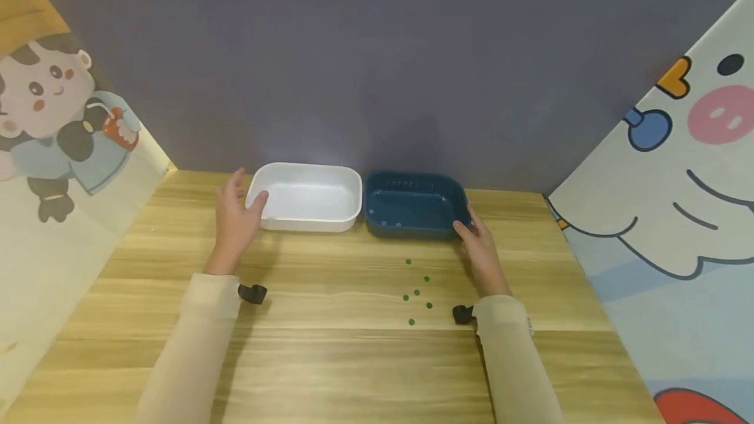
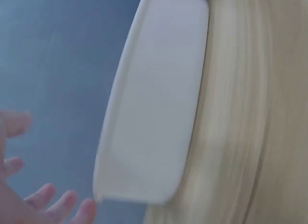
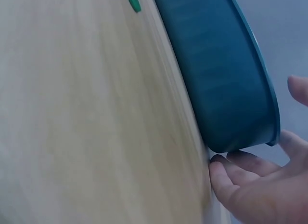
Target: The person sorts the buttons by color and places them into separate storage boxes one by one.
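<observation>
When viewed from the head, side by side on the tabletop [image 1: 341, 371], long axes crosswise: white rectangular tub [image 1: 309, 224], just rightward of the nearer left hand [image 1: 234, 222], and dark blue rectangular tub [image 1: 415, 233], just leftward of the nearer right hand [image 1: 483, 252], with small green discs [image 1: 417, 292] in front. Seen from the left wrist, with fingers [image 2: 86, 210] spread wide by the white tub's outer end, holding nothing. Seen from the right wrist, with fingers loosely bent at the blue tub's outer end, tips touching or just beside its lower corner, thumb apart; cannot tell any firm grip.
</observation>
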The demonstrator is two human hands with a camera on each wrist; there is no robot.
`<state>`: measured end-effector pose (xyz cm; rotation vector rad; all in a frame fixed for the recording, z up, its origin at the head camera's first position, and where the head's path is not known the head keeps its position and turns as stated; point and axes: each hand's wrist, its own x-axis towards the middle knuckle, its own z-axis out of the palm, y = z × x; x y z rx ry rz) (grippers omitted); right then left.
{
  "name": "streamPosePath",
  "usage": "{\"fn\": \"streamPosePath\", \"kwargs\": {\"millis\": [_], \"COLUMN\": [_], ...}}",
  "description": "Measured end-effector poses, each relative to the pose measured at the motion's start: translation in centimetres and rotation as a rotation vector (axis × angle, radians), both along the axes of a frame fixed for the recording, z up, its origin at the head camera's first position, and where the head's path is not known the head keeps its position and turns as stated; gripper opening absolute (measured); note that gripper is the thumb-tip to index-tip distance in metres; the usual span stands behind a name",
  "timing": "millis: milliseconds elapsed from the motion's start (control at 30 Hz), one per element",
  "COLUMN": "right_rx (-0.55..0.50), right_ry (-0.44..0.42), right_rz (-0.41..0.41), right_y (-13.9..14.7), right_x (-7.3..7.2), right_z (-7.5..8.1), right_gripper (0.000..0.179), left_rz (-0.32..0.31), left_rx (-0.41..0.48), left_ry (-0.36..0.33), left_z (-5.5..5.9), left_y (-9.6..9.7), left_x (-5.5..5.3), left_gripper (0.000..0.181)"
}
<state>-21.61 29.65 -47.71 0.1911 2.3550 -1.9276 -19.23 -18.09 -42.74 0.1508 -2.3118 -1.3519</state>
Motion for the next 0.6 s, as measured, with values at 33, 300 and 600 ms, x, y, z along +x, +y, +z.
{"fn": "streamPosePath", "kwargs": {"millis": [33, 300, 600], "right_rx": [-0.036, -0.138, 0.208], "right_ry": [0.008, 0.030, 0.111], "right_rz": [-0.008, -0.052, -0.122], "right_y": [0.1, 0.6, -0.1], "right_x": [0.0, 0.5, 2.4], "right_z": [-0.1, -0.2, 1.8], "right_gripper": [0.070, 0.071, 0.060], "left_rz": [-0.014, -0.137, -0.248], "left_rx": [0.041, 0.199, 0.270], "left_ry": [-0.011, -0.120, -0.175], "left_z": [-0.2, -1.5, -2.7], "left_y": [-0.6, -3.2, -4.4], "left_x": [-0.2, -1.7, -2.4], "left_gripper": [0.065, 0.072, 0.075]}}
